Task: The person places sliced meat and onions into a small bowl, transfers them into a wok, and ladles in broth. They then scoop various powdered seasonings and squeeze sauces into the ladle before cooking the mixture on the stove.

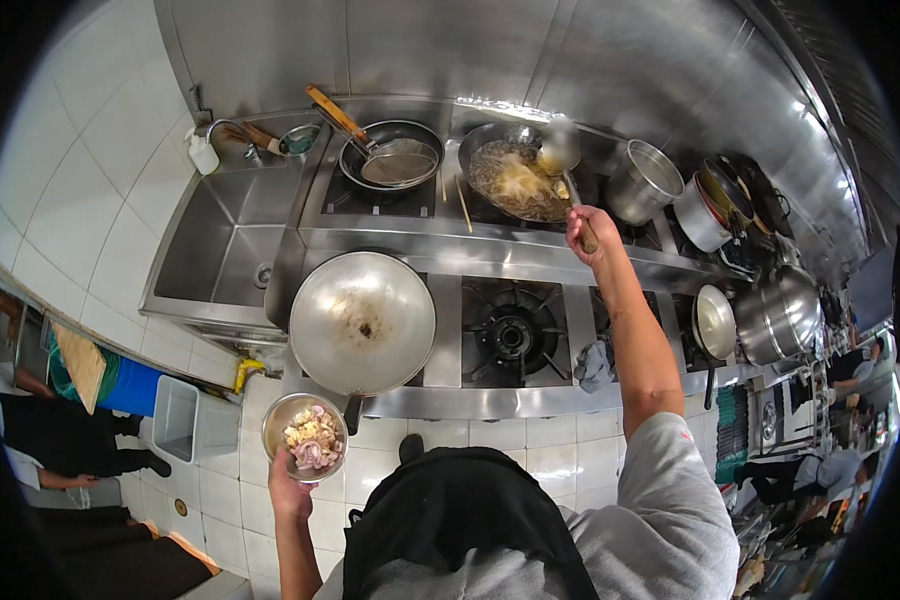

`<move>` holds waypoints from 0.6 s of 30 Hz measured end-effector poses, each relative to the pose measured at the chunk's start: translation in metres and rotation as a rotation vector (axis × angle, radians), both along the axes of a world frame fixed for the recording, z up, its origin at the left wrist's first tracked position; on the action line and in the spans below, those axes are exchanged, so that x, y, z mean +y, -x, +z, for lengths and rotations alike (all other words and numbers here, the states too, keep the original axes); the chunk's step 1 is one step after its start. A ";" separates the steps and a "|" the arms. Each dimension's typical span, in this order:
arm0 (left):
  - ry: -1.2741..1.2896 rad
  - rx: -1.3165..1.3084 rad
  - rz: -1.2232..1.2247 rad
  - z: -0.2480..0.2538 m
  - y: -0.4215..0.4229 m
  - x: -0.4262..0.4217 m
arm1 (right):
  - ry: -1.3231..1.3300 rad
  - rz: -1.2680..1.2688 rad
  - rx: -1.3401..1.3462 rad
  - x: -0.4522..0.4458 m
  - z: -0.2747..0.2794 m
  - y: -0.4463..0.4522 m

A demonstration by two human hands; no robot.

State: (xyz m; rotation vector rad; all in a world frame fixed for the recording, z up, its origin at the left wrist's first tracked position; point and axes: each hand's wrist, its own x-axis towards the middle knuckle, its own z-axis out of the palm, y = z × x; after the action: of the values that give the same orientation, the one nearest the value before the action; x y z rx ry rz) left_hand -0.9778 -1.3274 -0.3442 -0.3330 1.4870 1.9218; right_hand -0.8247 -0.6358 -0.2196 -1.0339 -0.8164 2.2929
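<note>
My left hand (pixel 289 490) is closed on the rim of a metal bowl (pixel 273 415), with the thumb over the edge. In the bowl lie sliced pinkish pieces like shallots (pixel 316 450) and paler chopped bits (pixel 305 424). On the back burner, a dark wok (pixel 477 150) holds bubbling oil with a yellowish mass (pixel 520 182) in it. My right hand (pixel 591 233) grips the wooden handle of a ladle (pixel 562 150). The ladle's round head is blurred by motion and stands over the wok's right side.
A large wok (pixel 315 300) sits on the front left burner, beside a bare burner (pixel 512 338). Left of it is a sink (pixel 220 250). A strainer (pixel 400 162) rests in a back pan. A tall pot (pixel 645 182) and a grey cloth (pixel 596 368) are to the right. Other people stand at both sides.
</note>
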 end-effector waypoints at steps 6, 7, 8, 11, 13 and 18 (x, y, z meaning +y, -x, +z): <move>0.013 -0.028 0.020 -0.002 0.001 0.003 | 0.206 -0.037 0.299 -0.005 0.013 -0.020; 0.000 -0.027 0.007 -0.003 0.002 0.003 | 0.209 -0.028 0.304 -0.011 0.018 -0.024; -0.014 -0.025 -0.005 -0.004 0.003 0.004 | 0.212 -0.018 0.310 -0.019 0.025 -0.028; -0.020 0.006 -0.039 -0.005 0.003 0.008 | 0.196 0.065 0.364 -0.049 0.041 -0.044; -0.001 0.030 -0.066 -0.008 0.005 0.011 | 0.205 0.154 0.428 -0.074 0.052 -0.057; 0.007 0.023 -0.065 0.012 0.000 0.025 | 0.371 0.323 0.574 -0.153 0.065 -0.091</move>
State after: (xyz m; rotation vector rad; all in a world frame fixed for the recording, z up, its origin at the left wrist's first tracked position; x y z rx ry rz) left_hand -0.9777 -1.3027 -0.3317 -0.2632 1.5019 1.8753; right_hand -0.7335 -0.7886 -0.1545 -0.3348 -0.3429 2.8792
